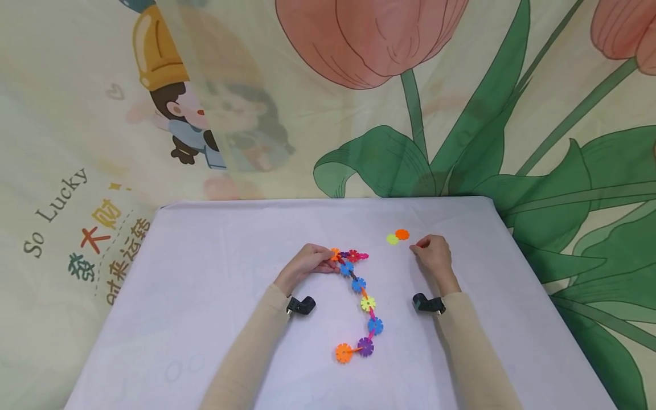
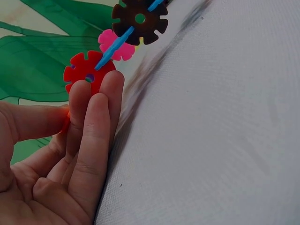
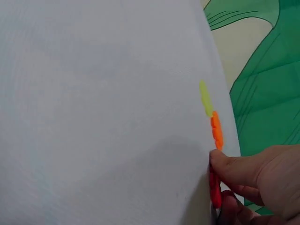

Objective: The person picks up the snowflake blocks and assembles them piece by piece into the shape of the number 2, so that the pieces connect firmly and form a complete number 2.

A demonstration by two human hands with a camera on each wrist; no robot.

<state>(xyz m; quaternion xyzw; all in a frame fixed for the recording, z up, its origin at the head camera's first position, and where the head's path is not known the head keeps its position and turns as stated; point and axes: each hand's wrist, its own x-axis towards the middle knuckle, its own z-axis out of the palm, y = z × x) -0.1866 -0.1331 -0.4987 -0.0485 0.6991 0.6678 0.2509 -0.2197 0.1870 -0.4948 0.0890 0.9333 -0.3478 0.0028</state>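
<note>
My left hand (image 1: 310, 260) pinches an orange notched disc (image 1: 335, 254) at the upper end of a chain of interlocking plastic discs. Blue discs (image 1: 347, 269), a yellow disc (image 1: 368, 303) and a purple disc (image 1: 365, 347) follow down the chain to an orange disc (image 1: 344, 353) at its lower end. Seen from the left wrist, a red disc (image 2: 84, 65) is partly behind the fingertips, joined to a dark disc (image 2: 147, 28) by a blue one. My right hand (image 1: 434, 257) has a red disc (image 3: 215, 192) between thumb and fingers, hidden in the head view.
A loose orange disc (image 1: 402, 234) and a yellow-green disc (image 1: 392, 239) lie beside each other, just left of the right hand. White cloth covers the table (image 1: 215, 319). Behind its far edge hangs a printed curtain (image 1: 307, 125) with tulips.
</note>
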